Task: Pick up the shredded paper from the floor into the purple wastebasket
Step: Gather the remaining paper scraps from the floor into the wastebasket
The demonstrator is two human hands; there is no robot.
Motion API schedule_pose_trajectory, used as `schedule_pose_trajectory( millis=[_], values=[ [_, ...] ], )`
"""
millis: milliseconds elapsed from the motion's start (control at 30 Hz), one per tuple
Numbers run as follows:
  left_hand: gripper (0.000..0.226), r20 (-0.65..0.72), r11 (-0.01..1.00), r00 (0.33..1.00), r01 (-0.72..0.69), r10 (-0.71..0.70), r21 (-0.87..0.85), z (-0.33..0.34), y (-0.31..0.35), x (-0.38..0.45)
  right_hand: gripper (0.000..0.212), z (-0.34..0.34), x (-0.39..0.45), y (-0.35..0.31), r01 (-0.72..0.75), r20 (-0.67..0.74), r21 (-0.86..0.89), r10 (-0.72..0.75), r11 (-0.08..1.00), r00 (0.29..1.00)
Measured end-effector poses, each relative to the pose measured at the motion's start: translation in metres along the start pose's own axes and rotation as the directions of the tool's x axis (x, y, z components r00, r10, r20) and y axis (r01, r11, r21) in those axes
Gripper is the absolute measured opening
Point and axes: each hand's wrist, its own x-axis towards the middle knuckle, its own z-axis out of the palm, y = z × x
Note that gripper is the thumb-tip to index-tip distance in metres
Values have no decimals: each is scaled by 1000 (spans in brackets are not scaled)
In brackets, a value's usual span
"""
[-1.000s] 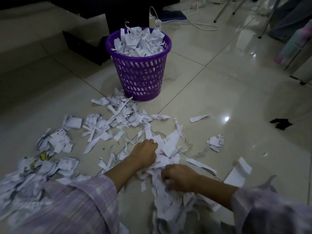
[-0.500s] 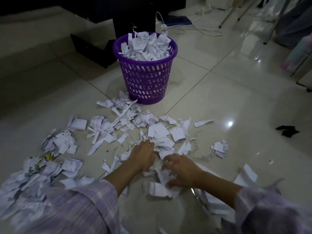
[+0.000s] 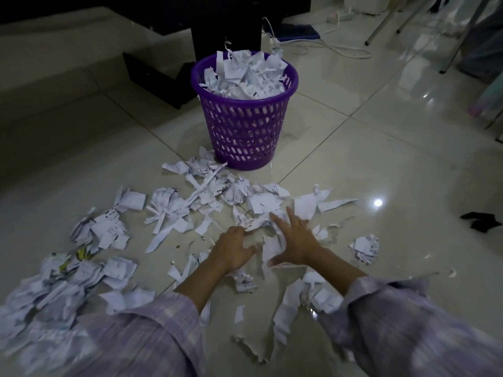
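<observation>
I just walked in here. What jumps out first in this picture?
A purple wastebasket stands on the tiled floor, heaped past its rim with torn white paper. More shredded paper lies scattered in front of it, and a left hand and right hand reach into the scraps.

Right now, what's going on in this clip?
A person is gathering shredded paper off the tiled floor. The left hand and right hand rest on scraps in the middle of the mess, fingers spread. The purple wastebasket beyond them is already heaped past its rim, and much paper remains on the floor.
</observation>
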Motion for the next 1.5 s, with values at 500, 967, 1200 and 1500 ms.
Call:
schedule_pose_trajectory(
  millis=[500, 967, 1200, 1500],
  values=[
    [54, -52, 868, 999, -33, 8, -495, -28, 5, -8, 46, -24, 13, -16, 283, -162, 320, -242, 904, 957],
    [29, 60, 317, 981, 118, -186, -941, -36, 18, -2, 42, -43, 14, -39, 295, -229, 658, -189, 693, 955],
    [21, -137, 366, 928, -1, -346, -931, -49, 13, 5, 51, -48, 4, -47, -88, 133, 971, -195, 221, 972],
    [39, -434, 785, 892, -180, -124, -593, -36, 24, -2, 52, -56, 2, -82, -207, 167, 970, -277, -123, 946]
  ],
)
